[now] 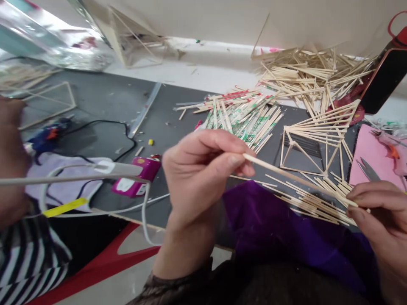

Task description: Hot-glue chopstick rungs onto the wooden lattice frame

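Note:
Between my two hands stretches a thin wooden stick (286,174), slanting down to the right. My left hand (203,173) pinches its left end between thumb and fingers. At the other end, my right hand (378,207) is closed on the stick with thumb and fingertips. Just below and behind it lies a row of bare wooden sticks (308,203) at the table's near edge. A small frame built of sticks (303,159), with a fan of sticks on top, stands beyond my right hand. Plastic-wrapped sticks (244,114) lie piled behind my left hand.
A large heap of sticks (311,72) fills the back right, beside a dark phone (386,78). Scissors (369,171) rest on a pink cloth (362,148). At left are a purple power strip (136,176), cables, a glue gun (49,133) and another person's arm (11,144).

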### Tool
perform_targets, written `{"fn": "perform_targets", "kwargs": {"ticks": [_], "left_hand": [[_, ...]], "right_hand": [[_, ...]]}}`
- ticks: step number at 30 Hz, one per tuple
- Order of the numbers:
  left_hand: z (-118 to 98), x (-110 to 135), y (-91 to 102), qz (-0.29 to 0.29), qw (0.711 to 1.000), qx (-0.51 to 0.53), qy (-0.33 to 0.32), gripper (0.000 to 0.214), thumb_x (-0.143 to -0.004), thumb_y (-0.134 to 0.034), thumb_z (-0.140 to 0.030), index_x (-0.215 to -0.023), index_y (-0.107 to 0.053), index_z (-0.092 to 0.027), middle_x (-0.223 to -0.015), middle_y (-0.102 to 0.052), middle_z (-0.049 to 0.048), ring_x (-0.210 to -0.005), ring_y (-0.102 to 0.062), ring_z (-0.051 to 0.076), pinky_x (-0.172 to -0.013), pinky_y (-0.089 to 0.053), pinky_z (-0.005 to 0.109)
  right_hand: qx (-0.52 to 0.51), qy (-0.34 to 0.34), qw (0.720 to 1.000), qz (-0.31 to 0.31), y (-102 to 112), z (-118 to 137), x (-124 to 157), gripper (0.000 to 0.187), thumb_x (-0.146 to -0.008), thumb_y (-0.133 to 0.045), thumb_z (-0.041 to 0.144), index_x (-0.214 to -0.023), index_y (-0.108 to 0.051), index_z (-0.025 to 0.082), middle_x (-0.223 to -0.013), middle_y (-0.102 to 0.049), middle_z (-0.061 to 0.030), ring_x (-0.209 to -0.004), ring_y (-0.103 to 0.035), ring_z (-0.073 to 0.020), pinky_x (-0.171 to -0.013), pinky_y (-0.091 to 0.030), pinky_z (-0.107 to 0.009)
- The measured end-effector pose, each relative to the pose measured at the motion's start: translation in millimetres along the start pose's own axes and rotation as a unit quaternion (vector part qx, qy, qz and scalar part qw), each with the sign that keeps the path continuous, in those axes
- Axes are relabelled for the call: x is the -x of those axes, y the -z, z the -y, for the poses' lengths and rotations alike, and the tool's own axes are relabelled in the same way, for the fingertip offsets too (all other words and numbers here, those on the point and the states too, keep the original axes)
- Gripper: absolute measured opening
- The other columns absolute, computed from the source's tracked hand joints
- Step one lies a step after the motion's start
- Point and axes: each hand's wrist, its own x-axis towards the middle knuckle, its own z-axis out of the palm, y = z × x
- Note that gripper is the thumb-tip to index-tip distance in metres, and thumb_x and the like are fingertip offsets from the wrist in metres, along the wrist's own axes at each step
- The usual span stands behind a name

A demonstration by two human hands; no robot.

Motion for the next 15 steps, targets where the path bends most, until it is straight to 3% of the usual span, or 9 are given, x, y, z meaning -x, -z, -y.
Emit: {"fn": "perform_targets", "kwargs": {"ticks": [2, 7, 10, 12, 15], "left_hand": [[5, 15, 4.1, 0.003, 0.999, -0.001, 0.046, 0.017, -0.069, -0.081, -0.036, -0.072, -0.070, -0.023, -0.063, -0.068, -0.0034, -0.043, -0.059, 0.009, -0.039, -0.044, 0.021], [30, 48, 7.7, 0.010, 0.986, 0.007, 0.164, 0.018, -0.070, -0.078, -0.034, -0.072, -0.069, -0.019, -0.056, -0.066, -0.0004, -0.044, -0.060, 0.013, -0.042, -0.046, 0.023], [46, 68, 8.0, 0.008, 0.978, -0.056, 0.201, 0.018, -0.078, -0.069, -0.031, -0.091, -0.072, -0.019, -0.070, -0.072, 0.0026, -0.053, -0.064, 0.014, -0.051, -0.050, 0.024], [56, 81, 8.8, 0.032, 0.973, -0.135, 0.185, 0.028, -0.082, -0.064, -0.028, -0.109, -0.068, -0.020, -0.086, -0.074, 0.0048, -0.061, -0.067, 0.014, -0.058, -0.053, 0.025], [67, 99, 10.7, 0.154, 0.945, -0.286, 0.041, 0.024, -0.082, -0.065, -0.025, -0.106, -0.069, -0.022, -0.092, -0.074, 0.0067, -0.079, -0.069, 0.018, -0.074, -0.055, 0.030]], "right_hand": [[-0.045, -0.003, 0.998, 0.036, 0, -4, 6, 0.008, -0.080, -0.066, 0.018, -0.080, -0.063, 0.026, -0.080, -0.063, -0.0026, -0.078, -0.062, -0.0184, -0.063, -0.049, -0.029], [-0.064, -0.092, 0.983, 0.145, 4, -36, 24, 0.011, -0.083, -0.064, 0.025, -0.074, -0.060, 0.023, -0.076, -0.060, -0.0014, -0.064, -0.057, -0.0135, -0.052, -0.046, -0.022], [-0.037, -0.126, 0.977, 0.165, 10, -57, 33, 0.011, -0.088, -0.059, 0.030, -0.080, -0.061, 0.022, -0.069, -0.058, 0.0009, -0.057, -0.053, -0.0114, -0.050, -0.044, -0.021], [-0.012, -0.143, 0.976, 0.161, 17, -69, 38, 0.013, -0.090, -0.056, 0.032, -0.083, -0.062, 0.022, -0.065, -0.058, 0.0017, -0.055, -0.053, -0.0111, -0.051, -0.043, -0.021], [0.023, -0.152, 0.973, 0.170, 27, -82, 44, 0.018, -0.090, -0.056, 0.036, -0.081, -0.062, 0.022, -0.064, -0.059, 0.0017, -0.055, -0.054, -0.0115, -0.051, -0.044, -0.021]]}}
